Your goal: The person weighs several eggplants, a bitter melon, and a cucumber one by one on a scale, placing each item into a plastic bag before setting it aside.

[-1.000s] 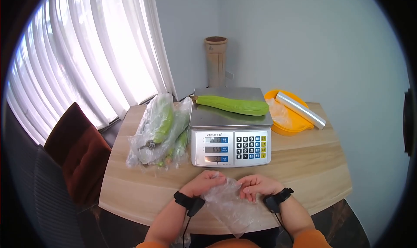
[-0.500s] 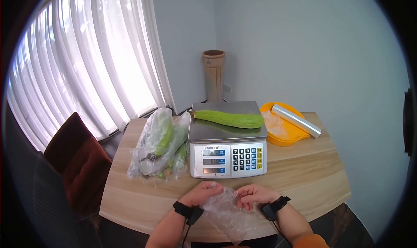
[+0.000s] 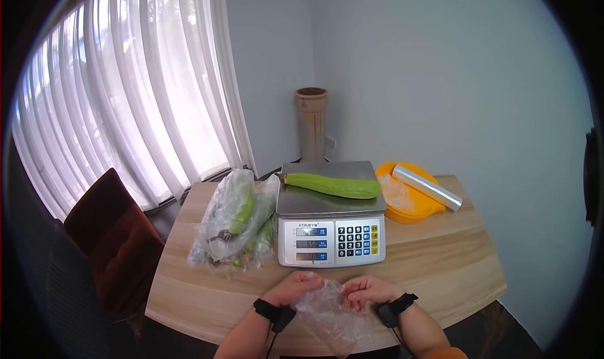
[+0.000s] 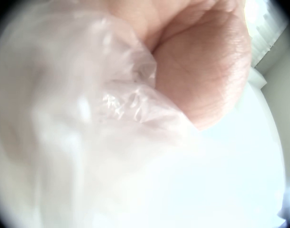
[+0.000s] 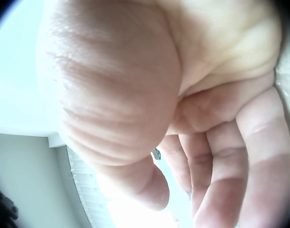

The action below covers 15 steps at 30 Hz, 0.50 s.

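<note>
A clear plastic bag [image 3: 330,315] hangs between the two hands at the table's near edge. My left hand [image 3: 294,288] grips its upper left part; in the left wrist view the crumpled film [image 4: 121,104] lies against the left hand [image 4: 197,61]. Beside the bag's upper right edge is my right hand [image 3: 372,290], its fingers bent loosely; in the right wrist view the thumb of the right hand [image 5: 149,95] stands apart from the fingers, and no film shows between them. Behind both hands is a scale [image 3: 331,241] with a long green vegetable [image 3: 333,186] across its plate.
Bagged green vegetables [image 3: 236,224] lie left of the scale. To its right, a yellow basket [image 3: 409,218] holds a thin bag [image 3: 396,194] and a roll of film [image 3: 428,188]. A brown chair [image 3: 116,246] stands left of the table [image 3: 440,258].
The head view has tilted upward, so the table and everything on it appear lower. Both hands keep nearly the same pose around the bag.
</note>
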Each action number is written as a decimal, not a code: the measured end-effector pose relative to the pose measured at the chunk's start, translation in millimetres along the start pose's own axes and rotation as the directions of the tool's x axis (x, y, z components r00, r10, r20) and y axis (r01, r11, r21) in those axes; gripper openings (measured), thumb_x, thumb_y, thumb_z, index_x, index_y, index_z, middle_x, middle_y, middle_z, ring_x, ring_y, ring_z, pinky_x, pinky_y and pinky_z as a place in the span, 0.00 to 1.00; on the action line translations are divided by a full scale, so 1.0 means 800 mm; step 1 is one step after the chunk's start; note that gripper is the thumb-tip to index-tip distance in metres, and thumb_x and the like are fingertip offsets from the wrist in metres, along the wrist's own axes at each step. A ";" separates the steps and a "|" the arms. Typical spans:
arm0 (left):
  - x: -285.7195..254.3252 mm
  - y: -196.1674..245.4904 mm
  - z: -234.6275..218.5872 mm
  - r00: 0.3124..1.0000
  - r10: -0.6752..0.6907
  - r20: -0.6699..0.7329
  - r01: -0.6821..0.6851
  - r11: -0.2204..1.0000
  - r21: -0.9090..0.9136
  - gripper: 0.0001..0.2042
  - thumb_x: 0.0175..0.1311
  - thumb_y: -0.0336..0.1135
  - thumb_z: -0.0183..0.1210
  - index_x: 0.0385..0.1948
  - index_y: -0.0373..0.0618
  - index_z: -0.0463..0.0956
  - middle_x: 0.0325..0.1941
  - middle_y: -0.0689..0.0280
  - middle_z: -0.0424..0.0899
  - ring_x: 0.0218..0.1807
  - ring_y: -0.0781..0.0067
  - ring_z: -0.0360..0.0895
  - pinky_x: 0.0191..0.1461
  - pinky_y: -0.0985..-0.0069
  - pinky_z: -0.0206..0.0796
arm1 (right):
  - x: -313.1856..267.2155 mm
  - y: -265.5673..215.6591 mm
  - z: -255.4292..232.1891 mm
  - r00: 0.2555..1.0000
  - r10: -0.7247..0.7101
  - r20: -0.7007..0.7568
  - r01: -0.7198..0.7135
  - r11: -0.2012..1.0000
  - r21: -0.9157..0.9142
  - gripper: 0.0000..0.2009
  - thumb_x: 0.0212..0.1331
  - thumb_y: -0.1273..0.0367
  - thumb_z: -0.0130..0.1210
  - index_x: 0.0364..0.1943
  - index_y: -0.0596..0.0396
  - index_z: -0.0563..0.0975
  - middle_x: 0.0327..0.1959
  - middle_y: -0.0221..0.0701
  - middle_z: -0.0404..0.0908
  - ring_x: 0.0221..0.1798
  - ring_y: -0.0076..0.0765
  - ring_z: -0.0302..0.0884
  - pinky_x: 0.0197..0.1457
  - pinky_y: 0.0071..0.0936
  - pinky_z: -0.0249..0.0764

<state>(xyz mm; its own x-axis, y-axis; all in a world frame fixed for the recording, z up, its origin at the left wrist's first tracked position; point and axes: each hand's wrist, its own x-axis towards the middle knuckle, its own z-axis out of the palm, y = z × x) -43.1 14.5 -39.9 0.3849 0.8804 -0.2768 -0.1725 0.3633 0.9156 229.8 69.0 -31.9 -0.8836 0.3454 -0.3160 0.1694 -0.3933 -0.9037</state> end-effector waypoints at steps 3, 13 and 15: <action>0.000 -0.001 0.001 1.000 0.006 0.008 -0.006 1.000 -0.017 0.09 0.66 0.38 0.58 0.38 0.43 0.79 0.34 0.75 0.81 0.36 0.85 0.75 0.42 0.83 0.69 | 0.000 -0.001 0.003 1.000 -0.017 -0.007 0.017 1.000 0.014 0.15 0.64 0.71 0.53 0.55 0.55 0.73 0.37 0.32 0.83 0.30 0.21 0.79 0.30 0.19 0.77; 0.002 -0.004 0.000 0.999 0.038 -0.009 -0.038 0.998 0.045 0.11 0.67 0.38 0.57 0.41 0.40 0.79 0.37 0.72 0.81 0.37 0.84 0.75 0.44 0.81 0.69 | 0.000 0.003 0.006 0.999 -0.031 -0.007 0.031 0.999 -0.023 0.15 0.64 0.71 0.53 0.54 0.55 0.73 0.38 0.33 0.83 0.31 0.22 0.79 0.30 0.20 0.78; 0.002 -0.001 0.002 0.999 0.043 0.005 -0.043 0.998 0.052 0.11 0.67 0.38 0.57 0.41 0.40 0.79 0.37 0.72 0.81 0.37 0.84 0.75 0.44 0.81 0.69 | 0.001 0.004 0.005 1.000 -0.028 0.003 0.028 0.999 -0.043 0.15 0.64 0.71 0.53 0.54 0.55 0.73 0.38 0.33 0.83 0.31 0.22 0.79 0.31 0.20 0.78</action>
<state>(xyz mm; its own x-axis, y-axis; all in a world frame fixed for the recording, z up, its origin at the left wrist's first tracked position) -41.0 14.9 -40.2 0.3815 0.8938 -0.2355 -0.1419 0.3084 0.9406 227.8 64.8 -34.4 -0.8894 0.3539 -0.2895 0.1627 -0.3467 -0.9237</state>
